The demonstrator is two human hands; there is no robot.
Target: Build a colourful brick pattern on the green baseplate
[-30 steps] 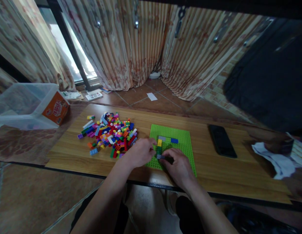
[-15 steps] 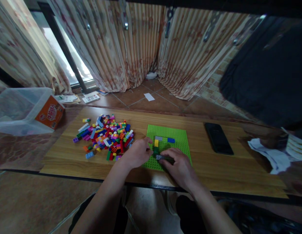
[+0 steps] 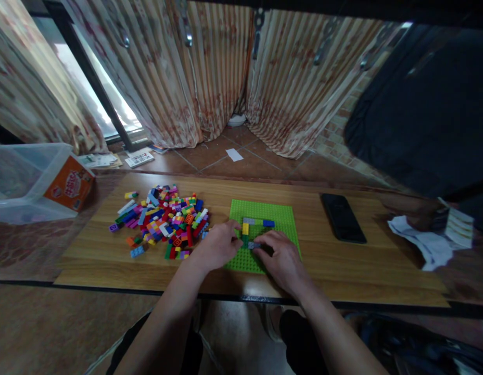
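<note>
A green baseplate (image 3: 282, 212) lies on the wooden table, and a row of bricks is set on it. A grey brick (image 3: 248, 221) and a blue brick (image 3: 268, 223) are at the far side; a yellow brick (image 3: 245, 229) and a dark green brick (image 3: 244, 240) run towards me. My right hand (image 3: 282, 259) pinches a small grey brick (image 3: 254, 245) between thumb and fingers, close beside the dark green brick. At the plate's left edge, my left hand (image 3: 220, 244) has its fingers apart, with nothing visible in them.
Left of the plate is a pile of loose coloured bricks (image 3: 163, 219). A clear plastic box (image 3: 34, 208) with an orange label stands beyond the table's left end. To the right lie a black phone (image 3: 343, 217) and crumpled white paper (image 3: 421, 239).
My right hand has moved the small grey brick slightly away from me, up beside the dark green brick. My left hand stays at the plate's left edge. The whole view has shifted a little.
</note>
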